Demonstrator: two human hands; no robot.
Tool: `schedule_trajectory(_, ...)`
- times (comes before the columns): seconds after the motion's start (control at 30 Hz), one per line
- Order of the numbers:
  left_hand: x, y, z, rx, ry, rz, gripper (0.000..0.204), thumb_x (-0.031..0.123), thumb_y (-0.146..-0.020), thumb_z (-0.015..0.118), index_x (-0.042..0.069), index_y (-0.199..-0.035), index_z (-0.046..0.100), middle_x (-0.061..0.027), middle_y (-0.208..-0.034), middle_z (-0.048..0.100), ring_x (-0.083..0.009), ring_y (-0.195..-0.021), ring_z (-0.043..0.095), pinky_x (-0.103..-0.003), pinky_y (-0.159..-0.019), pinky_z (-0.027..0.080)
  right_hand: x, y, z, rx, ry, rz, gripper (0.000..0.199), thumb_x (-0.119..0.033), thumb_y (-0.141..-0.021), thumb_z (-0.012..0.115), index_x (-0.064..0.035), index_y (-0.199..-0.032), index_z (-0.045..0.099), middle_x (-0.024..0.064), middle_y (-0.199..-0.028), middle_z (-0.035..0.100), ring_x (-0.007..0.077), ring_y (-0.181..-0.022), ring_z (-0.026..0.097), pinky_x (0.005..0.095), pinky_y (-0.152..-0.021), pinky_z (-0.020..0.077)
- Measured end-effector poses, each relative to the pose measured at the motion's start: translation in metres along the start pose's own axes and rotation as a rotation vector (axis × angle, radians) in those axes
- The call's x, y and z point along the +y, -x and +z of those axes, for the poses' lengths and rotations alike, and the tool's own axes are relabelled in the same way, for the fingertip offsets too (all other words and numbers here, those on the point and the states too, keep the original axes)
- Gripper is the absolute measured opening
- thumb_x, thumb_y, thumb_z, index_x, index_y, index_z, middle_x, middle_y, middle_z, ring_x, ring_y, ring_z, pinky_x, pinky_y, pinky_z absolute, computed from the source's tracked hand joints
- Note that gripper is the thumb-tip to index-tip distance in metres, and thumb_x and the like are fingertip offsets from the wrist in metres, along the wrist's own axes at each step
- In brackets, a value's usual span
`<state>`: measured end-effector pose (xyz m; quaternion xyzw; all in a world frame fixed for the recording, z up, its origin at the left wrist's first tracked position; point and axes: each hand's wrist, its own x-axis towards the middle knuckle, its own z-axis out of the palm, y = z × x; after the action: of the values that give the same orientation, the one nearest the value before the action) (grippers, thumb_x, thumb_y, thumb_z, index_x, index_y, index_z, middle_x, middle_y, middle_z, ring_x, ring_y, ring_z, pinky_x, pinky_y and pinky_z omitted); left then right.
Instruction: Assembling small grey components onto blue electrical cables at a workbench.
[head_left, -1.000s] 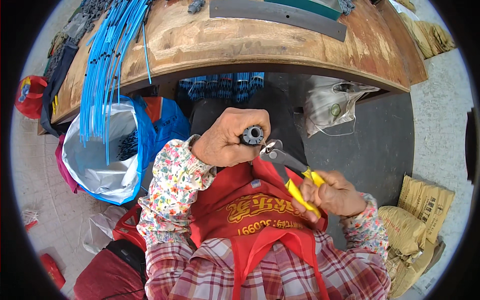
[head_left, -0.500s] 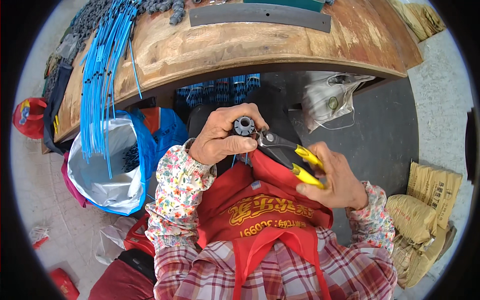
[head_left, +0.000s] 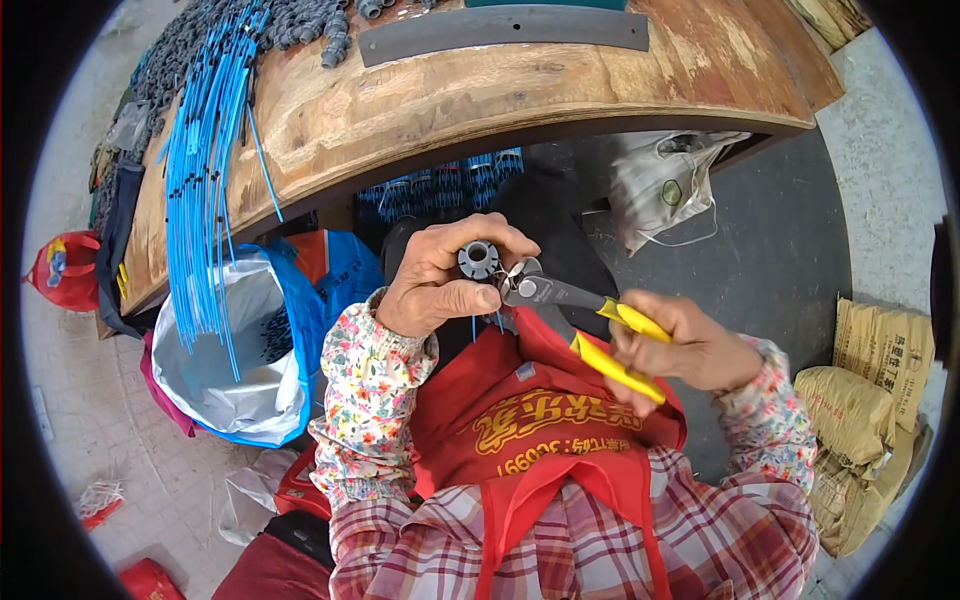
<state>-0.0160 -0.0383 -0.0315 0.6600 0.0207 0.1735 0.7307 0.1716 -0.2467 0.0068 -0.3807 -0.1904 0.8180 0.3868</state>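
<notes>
My left hand (head_left: 425, 278) is closed round a round dark fitting (head_left: 478, 271) with a grey hollow centre and notches about its rim. Its open end faces up between thumb and forefinger. Thin blue strips show below that hand. In my right hand (head_left: 695, 342) are pliers (head_left: 545, 290) with yellow grips, the handles spread apart. Their head is right beside the fitting, by a small pale loop or wire end. Whether the jaws bite on it I cannot tell. A red apron (head_left: 560, 400) covers my lap beneath both hands.
Across the wooden table (head_left: 480, 95) lie a grey flat bar (head_left: 505, 33), heaped grey fittings (head_left: 300, 25) and long blue strips (head_left: 205, 200). A lined blue bag (head_left: 295, 370) stands at left. A white bag (head_left: 650, 190) hangs under the table; brown sacks (head_left: 850, 410) lie at right.
The pliers' handles are wider apart, and their lower handle has swung down and toward me. The left hand keeps its hold on the fitting. The whole view has shifted slightly.
</notes>
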Motion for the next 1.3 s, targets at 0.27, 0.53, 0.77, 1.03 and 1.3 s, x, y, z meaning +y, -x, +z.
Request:
schedule_trajectory(0.27, -0.004, 0.002, 0.010, 0.197, -0.158, 0.020, 0.035, 0.029, -0.079, 0.070, -0.002, -0.091, 0.059, -0.0060, -0.079, 0.056, -0.0136, -0.072, 0.053, -0.026, -0.066, 0.040, 0.000, -0.002, 0.014, 0.600, 1.277, -0.442, 0.040, -0.025, -0.080, 0.071, -0.0034, -0.100, 0.043, 0.0134, -0.085, 0.058, 0.0222, -0.069, 0.061, 0.0330, -0.059, 0.0461)
schedule_trajectory(0.53, -0.005, 0.002, 0.002, 0.063, -0.002, 0.026, 0.039, 0.033, -0.077, 0.071, -0.002, -0.090, 0.059, -0.0072, -0.080, 0.058, -0.0147, -0.072, 0.054, -0.027, -0.066, 0.041, 0.007, -0.007, 0.001, 0.115, 0.789, -0.428, 0.036, -0.017, -0.078, 0.072, -0.0067, -0.097, 0.043, 0.0119, -0.086, 0.059, 0.0182, -0.070, 0.061, 0.0301, -0.059, 0.0467)
schedule_trajectory(0.77, -0.007, 0.004, -0.004, 0.066, 0.016, -0.002, 0.046, 0.037, -0.071, 0.074, -0.003, -0.092, 0.062, -0.0130, -0.081, 0.061, -0.0190, -0.073, 0.055, -0.030, -0.064, 0.042, 0.011, -0.008, -0.004, -0.077, -0.053, -0.041, 0.037, -0.018, -0.082, 0.069, -0.0056, -0.102, 0.041, 0.0153, -0.087, 0.060, 0.0148, -0.062, 0.059, 0.0245, -0.056, 0.0486)
schedule_trajectory(1.03, -0.005, 0.001, 0.006, 0.177, -0.123, 0.033, 0.044, 0.035, -0.076, 0.071, -0.004, -0.094, 0.061, -0.0105, -0.082, 0.060, -0.0171, -0.074, 0.055, -0.028, -0.068, 0.042, -0.003, -0.003, 0.012, 0.550, 0.987, -0.344, 0.036, -0.022, -0.083, 0.068, -0.0028, -0.101, 0.044, 0.0112, -0.085, 0.059, 0.0166, -0.069, 0.061, 0.0284, -0.058, 0.0494)
schedule_trajectory(1.3, -0.008, 0.003, 0.000, 0.135, -0.062, 0.063, 0.038, 0.031, -0.077, 0.070, -0.003, -0.092, 0.060, -0.0098, -0.083, 0.060, -0.0163, -0.074, 0.056, -0.028, -0.068, 0.042, -0.003, -0.006, -0.001, 0.208, 0.875, -0.299, 0.042, -0.016, -0.077, 0.075, -0.0036, -0.103, 0.044, 0.0128, -0.091, 0.059, 0.0171, -0.070, 0.060, 0.0255, -0.060, 0.0500)
